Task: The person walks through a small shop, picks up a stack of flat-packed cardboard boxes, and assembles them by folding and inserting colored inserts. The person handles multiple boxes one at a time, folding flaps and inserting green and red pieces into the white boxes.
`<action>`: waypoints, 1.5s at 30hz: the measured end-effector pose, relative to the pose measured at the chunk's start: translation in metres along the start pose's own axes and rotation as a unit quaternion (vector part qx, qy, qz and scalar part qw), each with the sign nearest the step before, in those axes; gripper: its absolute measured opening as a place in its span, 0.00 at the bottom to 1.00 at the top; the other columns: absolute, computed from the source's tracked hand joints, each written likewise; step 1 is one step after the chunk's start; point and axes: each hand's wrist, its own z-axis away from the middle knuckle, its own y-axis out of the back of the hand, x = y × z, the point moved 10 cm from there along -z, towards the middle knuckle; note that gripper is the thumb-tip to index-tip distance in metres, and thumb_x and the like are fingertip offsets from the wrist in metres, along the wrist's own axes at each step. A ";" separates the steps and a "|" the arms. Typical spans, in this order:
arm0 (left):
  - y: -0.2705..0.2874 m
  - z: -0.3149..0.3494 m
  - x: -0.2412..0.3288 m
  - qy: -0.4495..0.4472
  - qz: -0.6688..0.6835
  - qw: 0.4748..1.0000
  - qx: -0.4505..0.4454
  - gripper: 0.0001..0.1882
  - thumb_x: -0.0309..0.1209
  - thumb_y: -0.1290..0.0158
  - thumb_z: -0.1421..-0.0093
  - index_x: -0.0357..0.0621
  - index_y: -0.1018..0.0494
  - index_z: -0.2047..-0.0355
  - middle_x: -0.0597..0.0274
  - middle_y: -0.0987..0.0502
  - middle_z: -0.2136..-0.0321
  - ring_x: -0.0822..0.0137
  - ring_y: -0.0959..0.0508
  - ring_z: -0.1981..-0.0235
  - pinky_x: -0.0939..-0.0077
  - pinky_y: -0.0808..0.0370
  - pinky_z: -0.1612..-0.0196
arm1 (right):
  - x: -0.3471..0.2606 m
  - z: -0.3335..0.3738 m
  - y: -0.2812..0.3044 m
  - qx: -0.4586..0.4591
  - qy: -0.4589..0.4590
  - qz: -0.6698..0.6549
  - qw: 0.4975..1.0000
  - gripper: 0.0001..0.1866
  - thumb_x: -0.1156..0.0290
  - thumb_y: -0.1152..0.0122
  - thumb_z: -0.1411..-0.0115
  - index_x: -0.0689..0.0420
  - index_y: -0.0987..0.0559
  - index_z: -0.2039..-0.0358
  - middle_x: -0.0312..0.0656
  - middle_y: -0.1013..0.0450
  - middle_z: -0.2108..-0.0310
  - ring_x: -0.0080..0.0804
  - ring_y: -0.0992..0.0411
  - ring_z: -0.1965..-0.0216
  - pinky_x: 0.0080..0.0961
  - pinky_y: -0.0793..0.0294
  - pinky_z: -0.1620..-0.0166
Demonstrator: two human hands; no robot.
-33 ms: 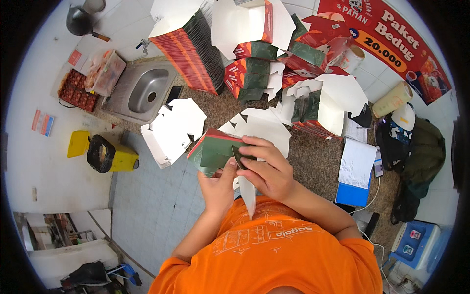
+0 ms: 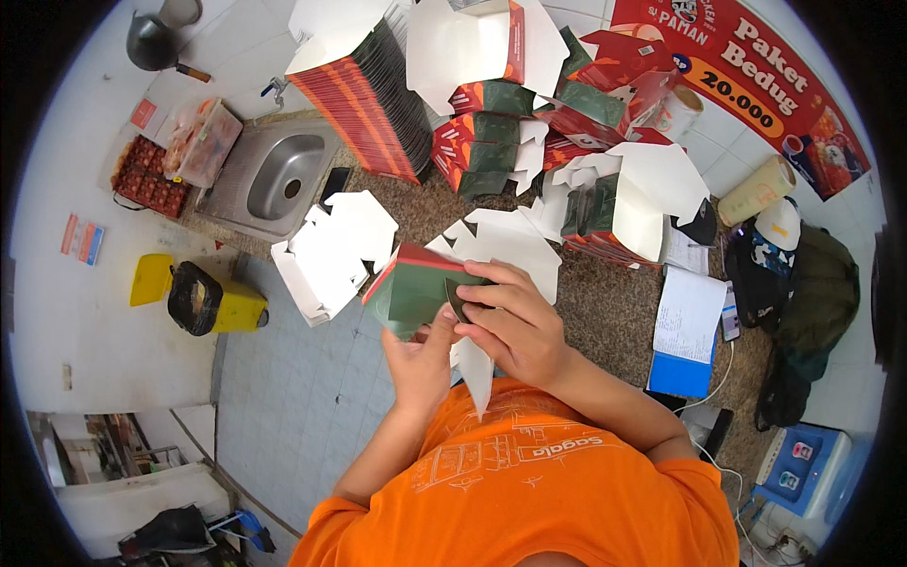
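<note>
In front of my chest I hold a partly folded cardboard food box [image 2: 414, 295], green on the side facing me, with a red edge. My left hand [image 2: 419, 367] grips it from below, thumb pressed on the green panel. My right hand [image 2: 518, 319] is closed over its right end, with fingers on a dark green flap. A pointed white flap [image 2: 480, 373] hangs below, near my orange shirt. Beyond the box, flat white cardboard blanks [image 2: 515, 248] lie on the counter, and another unfolded white blank [image 2: 342, 248] is at the left.
A tall stack of nested red boxes [image 2: 364, 104] stands behind, beside stacks of folded boxes [image 2: 482, 142] and an open white-lined box [image 2: 642, 213]. At left is a metal sink [image 2: 288, 184] and a yellow bin [image 2: 236, 304]. An open notebook [image 2: 688, 317] lies at right on the speckled counter [image 2: 605, 331].
The box has tilted very slightly in my hands, and the dark flap under my right fingers has shifted a little. Everything else looks the same.
</note>
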 end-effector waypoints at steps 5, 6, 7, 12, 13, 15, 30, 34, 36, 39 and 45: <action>0.001 -0.007 -0.007 0.030 0.145 0.989 -0.028 0.16 0.36 0.52 0.23 0.38 0.31 0.42 0.53 0.20 0.50 0.62 0.16 0.53 0.68 0.14 0.59 | -0.007 -0.015 0.001 -0.098 0.015 0.059 0.993 0.08 0.71 0.27 0.43 0.58 0.20 0.70 0.39 0.24 0.56 0.48 0.27 0.43 0.54 0.31 0.37; -0.003 -0.003 -0.013 0.024 0.140 0.990 -0.004 0.17 0.37 0.53 0.23 0.38 0.31 0.42 0.54 0.20 0.50 0.63 0.16 0.53 0.67 0.15 0.55 | -0.001 -0.015 0.001 -0.082 -0.004 0.057 0.995 0.09 0.70 0.27 0.44 0.58 0.20 0.69 0.40 0.25 0.56 0.49 0.27 0.44 0.53 0.30 0.39; -0.010 0.001 -0.016 0.011 0.147 0.989 -0.007 0.17 0.37 0.52 0.23 0.37 0.31 0.42 0.54 0.20 0.50 0.64 0.17 0.54 0.67 0.15 0.54 | 0.006 -0.013 -0.001 -0.067 -0.023 0.057 0.996 0.10 0.70 0.26 0.45 0.57 0.21 0.68 0.41 0.26 0.55 0.49 0.27 0.45 0.52 0.30 0.40; -0.019 0.001 -0.022 0.001 -0.012 0.998 -0.063 0.10 0.26 0.49 0.26 0.35 0.26 0.49 0.60 0.17 0.56 0.67 0.17 0.62 0.73 0.21 0.58 | 0.027 0.001 -0.002 -0.052 -0.111 0.047 0.991 0.22 0.66 0.22 0.50 0.54 0.22 0.57 0.47 0.29 0.49 0.52 0.30 0.43 0.50 0.31 0.43; -0.010 -0.002 -0.027 0.021 -0.088 0.994 -0.057 0.09 0.25 0.49 0.27 0.34 0.25 0.51 0.61 0.17 0.58 0.68 0.17 0.66 0.74 0.21 0.62 | 0.023 -0.007 0.003 -0.076 -0.097 0.072 0.990 0.24 0.65 0.22 0.50 0.54 0.23 0.55 0.48 0.29 0.48 0.52 0.31 0.42 0.51 0.31 0.42; -0.022 0.001 -0.024 0.085 -0.233 0.954 -0.168 0.08 0.22 0.46 0.31 0.34 0.23 0.54 0.58 0.15 0.69 0.71 0.18 0.69 0.75 0.23 0.64 | 0.020 -0.016 0.010 -0.122 -0.063 0.120 0.983 0.25 0.63 0.22 0.48 0.53 0.24 0.53 0.48 0.30 0.45 0.52 0.32 0.41 0.51 0.32 0.41; -0.031 0.009 0.013 0.024 -0.482 0.845 -0.231 0.30 0.24 0.31 0.44 0.41 0.35 0.44 0.59 0.18 0.78 0.64 0.17 0.69 0.69 0.24 0.54 | 0.073 0.065 -0.019 -0.344 -0.376 -0.195 0.838 0.17 0.63 0.39 0.28 0.58 0.32 0.48 0.41 0.22 0.64 0.33 0.25 0.72 0.28 0.25 0.64; -0.038 0.004 0.032 -0.071 -0.618 0.756 -0.202 0.37 0.34 0.28 0.45 0.42 0.35 0.39 0.51 0.18 0.56 0.56 0.21 0.47 0.53 0.34 0.39 | 0.064 0.060 -0.029 -0.312 -0.337 -0.258 0.850 0.16 0.66 0.39 0.28 0.53 0.34 0.46 0.40 0.21 0.69 0.25 0.25 0.74 0.22 0.28 0.69; -0.039 0.013 0.064 -0.260 -0.641 0.721 -0.042 0.43 0.39 0.26 0.47 0.42 0.36 0.36 0.45 0.26 0.39 0.51 0.29 0.36 0.47 0.42 0.32 | 0.074 0.059 -0.017 -0.192 -0.468 -0.275 0.818 0.16 0.69 0.39 0.29 0.53 0.34 0.46 0.37 0.20 0.67 0.18 0.25 0.70 0.17 0.29 0.66; -0.039 0.031 0.072 -0.357 -0.520 0.776 -0.011 0.50 0.45 0.24 0.50 0.43 0.39 0.32 0.43 0.48 0.26 0.44 0.38 0.29 0.48 0.45 0.28 | 0.081 0.057 -0.013 -0.051 -0.445 -0.386 0.806 0.15 0.73 0.39 0.28 0.53 0.34 0.47 0.35 0.20 0.65 0.13 0.26 0.65 0.13 0.30 0.63; -0.005 0.027 -0.011 -0.176 -0.178 0.957 -0.146 0.43 0.50 0.30 0.41 0.43 0.37 0.35 0.44 0.38 0.34 0.55 0.30 0.37 0.63 0.28 0.39 | 0.065 0.062 -0.015 -0.036 -0.468 -0.493 0.732 0.12 0.73 0.38 0.28 0.53 0.32 0.50 0.38 0.20 0.62 0.13 0.26 0.64 0.13 0.29 0.63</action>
